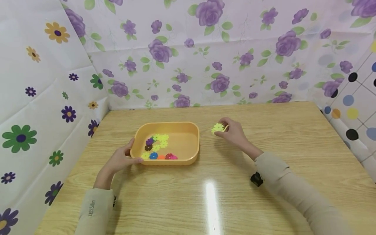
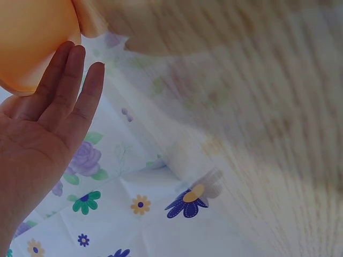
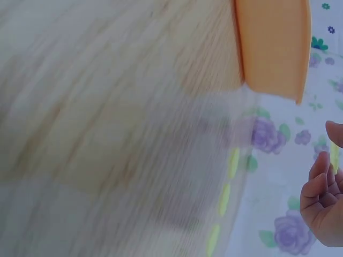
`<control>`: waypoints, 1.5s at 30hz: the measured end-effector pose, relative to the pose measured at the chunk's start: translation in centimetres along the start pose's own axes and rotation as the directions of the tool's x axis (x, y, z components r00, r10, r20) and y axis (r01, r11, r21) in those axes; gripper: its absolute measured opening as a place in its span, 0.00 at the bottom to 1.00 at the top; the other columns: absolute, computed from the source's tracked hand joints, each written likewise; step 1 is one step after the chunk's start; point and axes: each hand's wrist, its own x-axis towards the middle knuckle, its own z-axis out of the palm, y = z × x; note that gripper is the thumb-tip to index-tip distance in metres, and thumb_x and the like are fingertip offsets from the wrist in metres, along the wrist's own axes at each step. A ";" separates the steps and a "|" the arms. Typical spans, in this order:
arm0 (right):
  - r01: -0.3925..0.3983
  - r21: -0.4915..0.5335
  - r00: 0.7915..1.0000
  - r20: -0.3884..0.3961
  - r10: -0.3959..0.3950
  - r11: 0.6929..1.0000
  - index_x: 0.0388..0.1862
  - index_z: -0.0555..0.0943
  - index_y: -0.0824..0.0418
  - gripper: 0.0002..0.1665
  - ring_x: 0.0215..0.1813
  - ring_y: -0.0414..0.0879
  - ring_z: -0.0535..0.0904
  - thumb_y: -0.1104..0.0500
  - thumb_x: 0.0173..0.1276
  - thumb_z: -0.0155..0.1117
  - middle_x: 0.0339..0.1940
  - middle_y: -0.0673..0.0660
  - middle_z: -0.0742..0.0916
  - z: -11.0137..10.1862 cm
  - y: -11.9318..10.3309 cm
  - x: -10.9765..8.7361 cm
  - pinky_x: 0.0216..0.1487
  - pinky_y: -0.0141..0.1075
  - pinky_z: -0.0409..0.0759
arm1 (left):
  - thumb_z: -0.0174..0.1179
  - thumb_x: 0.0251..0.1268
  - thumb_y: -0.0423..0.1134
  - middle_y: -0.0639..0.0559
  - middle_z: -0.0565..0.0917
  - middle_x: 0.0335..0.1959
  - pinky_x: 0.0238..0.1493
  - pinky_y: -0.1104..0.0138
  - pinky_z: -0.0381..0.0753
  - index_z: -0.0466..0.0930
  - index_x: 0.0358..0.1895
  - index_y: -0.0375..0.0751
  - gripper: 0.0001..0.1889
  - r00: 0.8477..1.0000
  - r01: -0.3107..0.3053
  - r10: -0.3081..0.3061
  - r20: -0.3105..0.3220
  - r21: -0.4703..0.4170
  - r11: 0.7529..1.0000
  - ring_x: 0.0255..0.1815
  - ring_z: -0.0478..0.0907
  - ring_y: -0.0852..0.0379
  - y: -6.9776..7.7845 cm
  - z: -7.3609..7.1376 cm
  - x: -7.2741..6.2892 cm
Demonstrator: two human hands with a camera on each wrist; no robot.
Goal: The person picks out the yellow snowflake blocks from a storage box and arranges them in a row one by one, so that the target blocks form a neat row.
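An orange plastic tray [image 1: 192, 158] stands on the table, with flower-shaped plastic discs [image 1: 163, 143] in yellow, purple, brown, blue, orange and pink towards its left and front. My left hand [image 1: 121, 159] grips its front left corner, thumb at the front rim and fingers along the outer left wall. In the left wrist view, long fingers [image 2: 63, 88] lie against the tray's wall [image 2: 37, 43]. Right of the tray, my right hand [image 1: 233, 131] pinches a yellow flower disc [image 1: 218, 127] between thumb and fingers. The right wrist view shows this disc [image 3: 335, 157] edge-on.
Several yellow discs [image 3: 223, 198] lie in a row on the table in the right wrist view. A small black object [image 1: 257, 179] shows beside the right sleeve. Behind the wooden table [image 1: 176, 195] hangs a flowered cloth [image 1: 176, 65]; patterned sheets flank both sides.
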 end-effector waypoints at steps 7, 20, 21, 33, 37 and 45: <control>-0.014 -0.038 1.000 0.015 0.015 0.999 0.48 0.74 0.68 0.25 0.32 0.51 0.77 0.60 0.54 0.70 0.36 0.63 0.79 -1.6 1.3 0.0 0.34 0.41 0.75 | 0.67 0.50 0.50 0.30 0.64 0.63 0.56 0.50 0.65 0.40 0.71 0.34 0.53 1.000 0.009 -0.008 -0.001 0.007 1.000 0.52 0.71 0.43 -0.1 0.0 0.1; -0.029 -0.114 0.999 0.028 0.032 0.993 0.49 0.73 0.69 0.24 0.34 0.53 0.76 0.58 0.57 0.68 0.37 0.64 0.78 -3.9 4.2 0.5 0.33 0.42 0.74 | 0.67 0.51 0.48 0.30 0.63 0.63 0.55 0.51 0.66 0.39 0.70 0.33 0.53 1.000 -0.003 0.003 0.000 -0.014 1.000 0.54 0.71 0.42 -0.3 0.0 0.0; -0.024 -0.123 0.999 0.032 0.028 0.992 0.49 0.73 0.69 0.24 0.35 0.54 0.76 0.58 0.57 0.68 0.37 0.64 0.78 -4.0 4.5 0.5 0.33 0.43 0.74 | 0.67 0.51 0.48 0.30 0.63 0.63 0.55 0.51 0.67 0.39 0.70 0.33 0.53 1.000 -0.005 0.005 0.000 -0.014 1.000 0.53 0.71 0.42 -0.2 0.0 0.0; -0.046 -0.180 0.993 0.100 0.064 0.983 0.52 0.71 0.70 0.26 0.37 0.58 0.76 0.58 0.59 0.65 0.38 0.68 0.80 -5.6 7.1 0.7 0.39 0.49 0.73 | 0.67 0.51 0.48 0.30 0.58 0.66 0.55 0.51 0.67 0.39 0.70 0.33 0.52 1.000 -0.018 0.019 0.004 -0.022 1.000 0.55 0.70 0.42 -0.1 0.1 -0.1; -0.066 -0.205 0.987 0.128 0.093 0.976 0.51 0.72 0.70 0.26 0.32 0.54 0.73 0.57 0.59 0.66 0.32 0.64 0.79 -5.9 7.8 0.9 0.35 0.46 0.71 | 0.67 0.51 0.48 0.30 0.59 0.65 0.55 0.51 0.67 0.39 0.70 0.33 0.52 1.000 -0.024 0.024 0.004 -0.027 0.999 0.55 0.70 0.42 -0.1 0.1 0.0; -0.097 -0.264 0.973 0.177 0.147 0.960 0.49 0.73 0.70 0.26 0.27 0.49 0.69 0.57 0.57 0.68 0.28 0.60 0.78 -6.2 9.0 1.3 0.30 0.41 0.67 | 0.67 0.50 0.49 0.31 0.58 0.66 0.54 0.52 0.68 0.40 0.70 0.33 0.53 1.000 -0.031 0.031 0.000 -0.014 0.999 0.53 0.71 0.43 -0.3 0.1 0.1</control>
